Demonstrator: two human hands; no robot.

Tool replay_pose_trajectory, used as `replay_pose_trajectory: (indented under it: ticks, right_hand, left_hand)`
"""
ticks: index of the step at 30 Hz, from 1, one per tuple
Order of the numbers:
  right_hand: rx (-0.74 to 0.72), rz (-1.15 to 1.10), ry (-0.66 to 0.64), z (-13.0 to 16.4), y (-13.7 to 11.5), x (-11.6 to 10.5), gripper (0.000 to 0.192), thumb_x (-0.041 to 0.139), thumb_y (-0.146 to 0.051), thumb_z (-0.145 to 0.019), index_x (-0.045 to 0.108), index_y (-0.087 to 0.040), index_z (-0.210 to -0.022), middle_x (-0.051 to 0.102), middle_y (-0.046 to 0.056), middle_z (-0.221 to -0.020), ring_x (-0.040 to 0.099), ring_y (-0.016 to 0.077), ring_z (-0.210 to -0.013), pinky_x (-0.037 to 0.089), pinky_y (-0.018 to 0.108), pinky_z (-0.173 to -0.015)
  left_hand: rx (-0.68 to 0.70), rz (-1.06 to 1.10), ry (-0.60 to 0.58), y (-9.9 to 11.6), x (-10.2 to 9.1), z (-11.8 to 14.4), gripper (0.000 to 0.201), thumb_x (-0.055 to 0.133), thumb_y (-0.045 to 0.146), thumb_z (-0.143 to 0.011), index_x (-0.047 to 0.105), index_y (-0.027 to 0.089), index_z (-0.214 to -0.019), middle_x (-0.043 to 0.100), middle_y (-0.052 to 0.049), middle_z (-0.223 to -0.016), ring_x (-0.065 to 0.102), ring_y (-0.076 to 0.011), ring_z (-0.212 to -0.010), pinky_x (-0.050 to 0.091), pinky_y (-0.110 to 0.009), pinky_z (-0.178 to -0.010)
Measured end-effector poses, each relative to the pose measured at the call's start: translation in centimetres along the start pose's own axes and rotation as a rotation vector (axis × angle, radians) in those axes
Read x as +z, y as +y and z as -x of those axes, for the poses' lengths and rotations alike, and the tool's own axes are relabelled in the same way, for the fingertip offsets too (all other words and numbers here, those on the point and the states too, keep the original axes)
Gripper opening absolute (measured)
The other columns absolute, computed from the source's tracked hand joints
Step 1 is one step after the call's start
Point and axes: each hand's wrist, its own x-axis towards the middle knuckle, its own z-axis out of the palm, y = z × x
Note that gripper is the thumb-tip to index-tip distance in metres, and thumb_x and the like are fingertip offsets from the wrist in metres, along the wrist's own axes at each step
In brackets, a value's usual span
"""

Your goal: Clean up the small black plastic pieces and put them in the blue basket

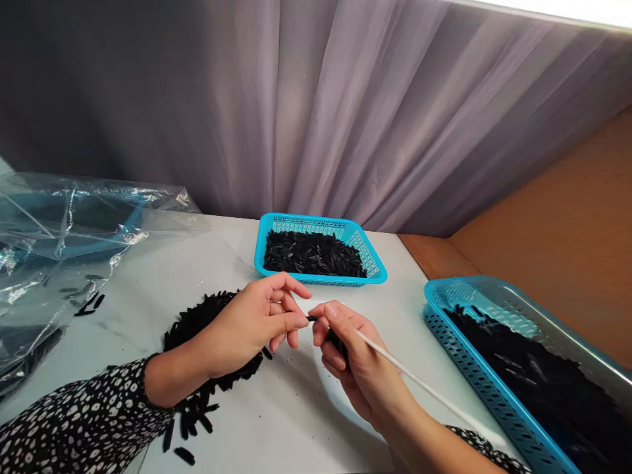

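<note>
My left hand (269, 316) is closed in a pinch, its thumb and fingertips at one end of a small black strip (312, 318). The thumb and forefinger of my right hand (353, 345) meet the strip's other end. More black strips (336, 343) show dark within the curled fingers of my right hand. A thin white rod or cord (419, 382) runs from beside my right thumb along the forearm; whether it is held I cannot tell. Under and behind my left wrist lies a heap of black strips (197, 322), partly hidden by the arm.
A blue basket (320, 280) of black strips stands at the back. At the right is a larger blue basket (474, 388), also holding black pieces. Clear plastic sheeting (74, 224) covers the left side. A grey curtain (306, 118) hangs behind the white table (276, 421).
</note>
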Motion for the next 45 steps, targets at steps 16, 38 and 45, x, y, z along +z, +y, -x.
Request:
replay_pose_trajectory:
  ticks: [16, 38, 45]
  right_hand:
    - [-0.093, -0.006, 0.044, -0.03, 0.0, -0.16, 0.028, 0.083, -0.04, -0.072, 0.071, -0.016, -0.078, 0.056, -0.004, -0.062, 0.025, 0.0006, -0.042, 0.012, 0.019, -0.04]
    - [-0.097, -0.052, 0.012, 0.04, -0.17, -0.37, 0.028, 0.072, -0.043, -0.083, 0.064, -0.017, -0.077, 0.057, -0.003, -0.067, 0.025, 0.0013, -0.043, 0.014, 0.017, -0.039]
    - [-0.044, -0.001, -0.056, 0.21, -0.04, -0.1, 0.034, 0.071, -0.047, -0.082, 0.062, -0.016, -0.074, 0.053, -0.004, -0.061, 0.024, 0.0017, -0.042, 0.012, 0.019, -0.039]
  left_hand:
    - [0.025, 0.066, 0.025, -0.7, -0.34, -0.14, 0.02, 0.059, 0.017, -0.085, 0.06, 0.021, -0.105, 0.064, -0.005, -0.106, 0.061, -0.0196, -0.103, 0.042, -0.037, -0.098]
    - [0.063, 0.029, 0.072, -0.32, -0.14, -0.28, 0.018, 0.072, 0.023, -0.078, 0.055, 0.016, -0.077, 0.065, 0.004, -0.056, 0.051, -0.0058, -0.046, 0.038, -0.018, -0.045]
    - [0.125, -0.024, 0.097, -0.42, 0.27, 0.18, 0.016, 0.069, 0.019, -0.079, 0.055, 0.017, -0.072, 0.065, 0.004, -0.059, 0.054, -0.0072, -0.049, 0.044, -0.019, -0.046]
